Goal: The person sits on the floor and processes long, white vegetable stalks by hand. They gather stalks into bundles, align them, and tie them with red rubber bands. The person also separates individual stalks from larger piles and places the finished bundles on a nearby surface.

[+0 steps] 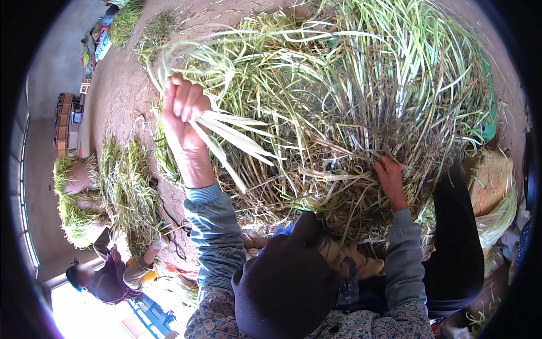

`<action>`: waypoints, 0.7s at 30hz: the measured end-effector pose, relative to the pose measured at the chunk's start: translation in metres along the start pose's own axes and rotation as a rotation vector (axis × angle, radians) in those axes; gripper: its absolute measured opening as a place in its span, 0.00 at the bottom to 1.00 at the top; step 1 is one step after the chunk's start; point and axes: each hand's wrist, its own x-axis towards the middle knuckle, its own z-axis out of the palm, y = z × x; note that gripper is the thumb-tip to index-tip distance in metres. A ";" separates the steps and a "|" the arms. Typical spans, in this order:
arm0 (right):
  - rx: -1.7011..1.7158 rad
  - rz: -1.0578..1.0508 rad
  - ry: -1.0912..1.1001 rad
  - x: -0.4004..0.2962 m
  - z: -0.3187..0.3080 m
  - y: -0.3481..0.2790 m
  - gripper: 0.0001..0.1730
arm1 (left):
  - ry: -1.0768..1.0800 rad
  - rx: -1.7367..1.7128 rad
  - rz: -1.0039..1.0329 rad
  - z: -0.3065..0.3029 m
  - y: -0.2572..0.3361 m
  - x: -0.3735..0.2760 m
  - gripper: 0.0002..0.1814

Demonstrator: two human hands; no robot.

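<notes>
My left hand (186,101) is raised over the left side of a big heap of long-leaved green plants (262,76). It is closed around a small bunch of pale, stripped stalks (237,135). Their white ends point right and down, and their thin green leaves curl above the fist. Lower on the right, my right hand (388,173) pinches some dry, brownish leaves (338,148) against the heap. Dry brown leaf litter (360,199) is tangled around the stems there. The fingertips of the right hand are partly hidden among the strands.
Dark fabric (288,275) covers a rounded shape before me; a black-clothed leg (457,237) bends at right. Another person (110,275) sits at lower left near plant bundles (131,190). A cardboard box (491,178) stands at right, and brown crates (63,123) line the far wall.
</notes>
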 end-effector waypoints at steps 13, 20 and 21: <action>-0.390 -0.259 0.288 0.049 0.019 -0.051 0.11 | 0.318 0.033 -0.407 -0.078 -0.150 -0.060 0.16; 0.267 -0.145 -0.149 0.000 0.011 -0.089 0.08 | 0.326 0.622 -0.407 -0.056 -0.162 -0.053 0.12; 0.241 -0.172 -0.188 -0.002 0.014 -0.092 0.08 | 0.346 0.674 -0.471 -0.051 -0.163 -0.051 0.12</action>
